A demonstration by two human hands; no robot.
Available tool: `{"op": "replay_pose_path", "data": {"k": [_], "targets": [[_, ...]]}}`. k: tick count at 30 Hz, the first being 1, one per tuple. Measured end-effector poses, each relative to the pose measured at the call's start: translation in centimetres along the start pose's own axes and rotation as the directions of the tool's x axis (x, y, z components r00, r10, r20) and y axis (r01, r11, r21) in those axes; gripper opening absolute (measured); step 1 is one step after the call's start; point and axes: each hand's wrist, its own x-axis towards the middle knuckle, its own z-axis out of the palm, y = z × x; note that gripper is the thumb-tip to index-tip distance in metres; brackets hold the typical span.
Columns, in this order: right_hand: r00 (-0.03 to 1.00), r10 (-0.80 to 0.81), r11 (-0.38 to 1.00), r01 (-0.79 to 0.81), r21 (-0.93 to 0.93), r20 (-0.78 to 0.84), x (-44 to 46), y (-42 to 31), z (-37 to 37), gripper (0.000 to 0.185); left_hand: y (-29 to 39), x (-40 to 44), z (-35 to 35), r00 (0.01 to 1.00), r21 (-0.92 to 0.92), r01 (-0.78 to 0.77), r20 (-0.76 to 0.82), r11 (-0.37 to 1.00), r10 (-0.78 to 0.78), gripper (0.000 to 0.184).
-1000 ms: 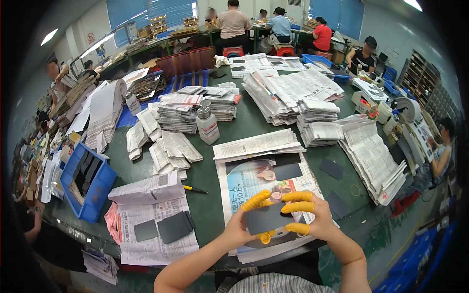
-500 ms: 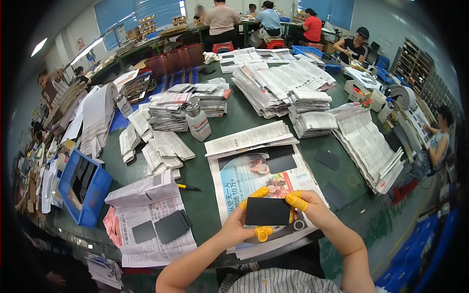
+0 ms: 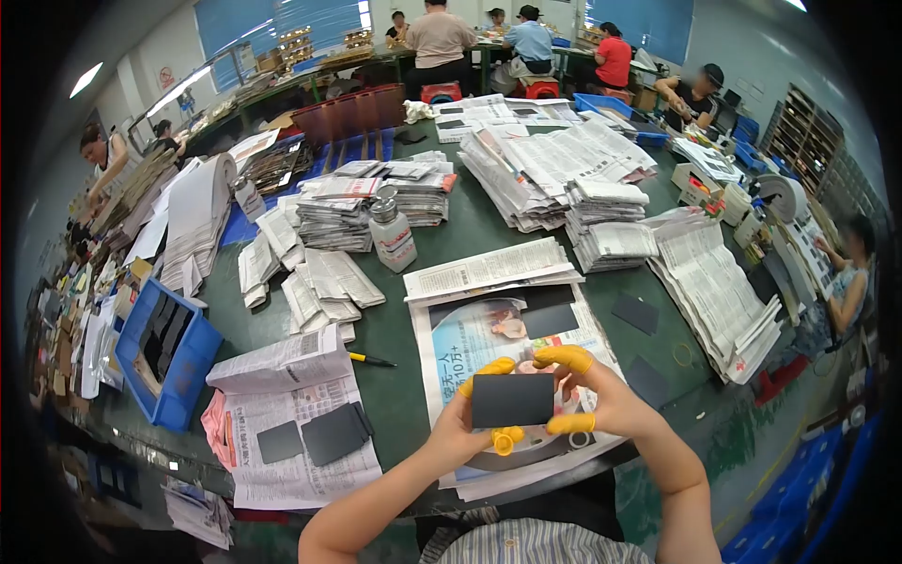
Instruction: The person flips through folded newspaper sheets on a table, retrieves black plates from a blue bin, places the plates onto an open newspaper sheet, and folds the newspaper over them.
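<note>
A flat black rectangular plate (image 3: pixel 513 400) is held up over the newspaper, its broad face toward me. My left hand (image 3: pixel 457 434), wearing yellow finger cots, grips the plate by its left side. Around the plate's right edge is my right hand (image 3: pixel 609 399), also in yellow finger cots, with thumb and fingers spread apart; it does not appear to grip. Below both hands lies the spread newspaper (image 3: pixel 451 340), with another black plate (image 3: pixel 549 321) on its upper part. To the left, a second newspaper (image 3: pixel 291 399) carries a black plate (image 3: pixel 280 442) and a small stack of black plates (image 3: pixel 335 433).
A blue bin (image 3: pixel 194 381) with dark pieces stands at the left. A yellow-black pen (image 3: pixel 373 359) and a bottle (image 3: pixel 392 235) are on the green table (image 3: pixel 413 371). Folded newspaper bundles (image 3: pixel 336 224) and newspaper stacks (image 3: pixel 709 282) surround the area. Several people sit farther back.
My right hand's fingers have spread apart at the plate's right edge, the upper ones rising. The plate stays in my left hand, slightly higher. The camera view has shifted a little.
</note>
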Motion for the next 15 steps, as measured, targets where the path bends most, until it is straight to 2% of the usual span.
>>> {"op": "replay_pose_path", "data": {"k": [1,2,3,4,6,8,9,10,12,13,15], "targets": [[1.000,-0.031,0.973,0.031,-0.227,0.001,0.2,-0.7,0.0,0.059,-0.1,0.1,0.0,1.000,-0.002,-0.010,-0.018,1.000,0.010,0.075],[0.998,-0.066,0.895,0.069,-0.441,0.021,0.5,-1.4,0.1,0.071,-0.4,0.3,0.0,0.998,0.070,-0.059,-0.005,0.996,0.060,0.075],[0.997,-0.066,0.781,0.072,-0.621,0.033,0.8,-2.1,0.3,0.071,-0.8,0.4,-0.1,0.994,0.142,-0.105,0.001,0.984,0.106,0.075],[0.995,-0.070,0.782,0.100,-0.615,0.073,1.0,-2.4,0.1,0.071,-1.4,0.6,-0.2,0.992,0.145,-0.113,-0.037,0.983,0.120,0.075],[0.997,-0.074,0.778,0.071,-0.624,0.022,2.4,-2.6,-0.2,0.067,-2.3,0.6,-0.7,0.987,0.062,-0.155,-0.033,0.986,0.157,0.072],[0.971,-0.233,0.785,0.159,-0.598,-0.048,3.8,-2.9,-0.2,0.063,-1.9,1.0,-0.8,0.994,0.258,-0.006,-0.102,0.966,0.034,0.065],[0.971,-0.235,0.778,0.162,-0.607,-0.042,4.7,-3.2,0.0,0.064,-2.9,1.6,-1.0,0.984,0.186,-0.138,-0.085,0.973,0.156,0.060],[0.971,-0.237,0.771,0.164,-0.615,-0.038,5.6,-3.7,0.4,0.065,-2.9,1.6,-1.0,0.974,0.200,-0.128,-0.159,0.971,0.161,0.053],[0.978,-0.207,0.781,0.187,-0.595,0.036,7.6,-4.2,2.2,0.065,-2.9,1.8,-1.0,0.970,0.063,-0.017,-0.242,0.998,0.032,0.044],[0.968,-0.190,0.716,0.252,-0.651,0.165,8.6,-4.5,3.6,0.065,-3.6,2.2,-1.2,0.963,0.067,-0.024,-0.266,0.997,0.041,0.044],[0.913,-0.141,0.608,0.385,-0.695,0.382,10.4,-4.4,6.5,0.063,-5.5,2.7,-2.2,0.949,0.422,-0.058,-0.257,0.905,0.181,0.037]]}}
